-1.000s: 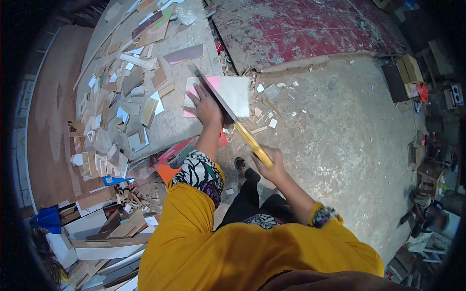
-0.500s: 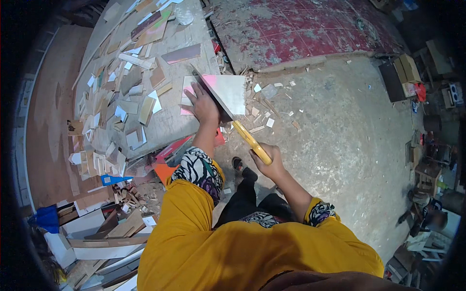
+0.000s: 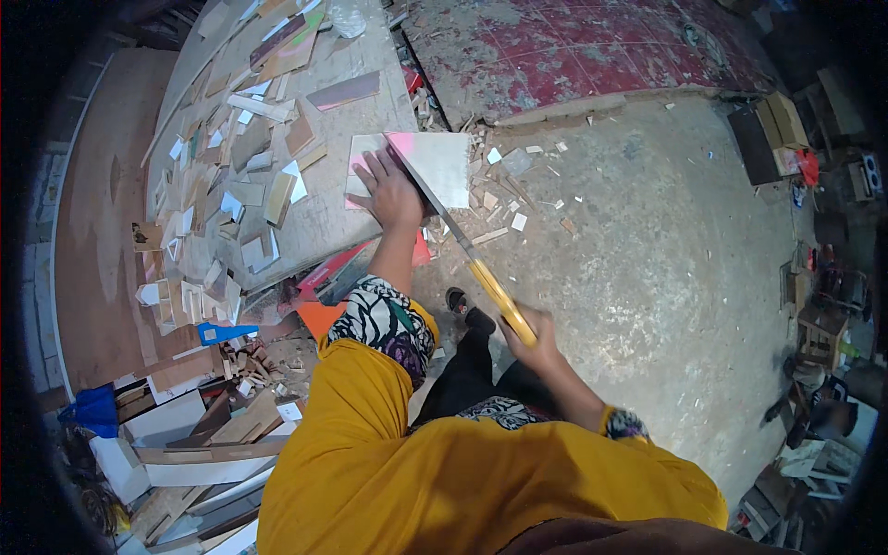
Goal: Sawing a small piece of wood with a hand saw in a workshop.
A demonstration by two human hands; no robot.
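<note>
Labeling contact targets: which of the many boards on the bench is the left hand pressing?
The pale square board with a pink corner at the bench's near edge, under the left hand; others lie untouched.

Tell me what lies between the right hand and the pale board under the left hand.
In the head view, only the saw: its yellow handle leaves the right hand, and its blade reaches the pale board beside the left hand.

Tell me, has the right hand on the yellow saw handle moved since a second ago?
Yes. The right hand has drawn back toward the body, away from the white board at the bench edge, pulling the saw with it.
</note>
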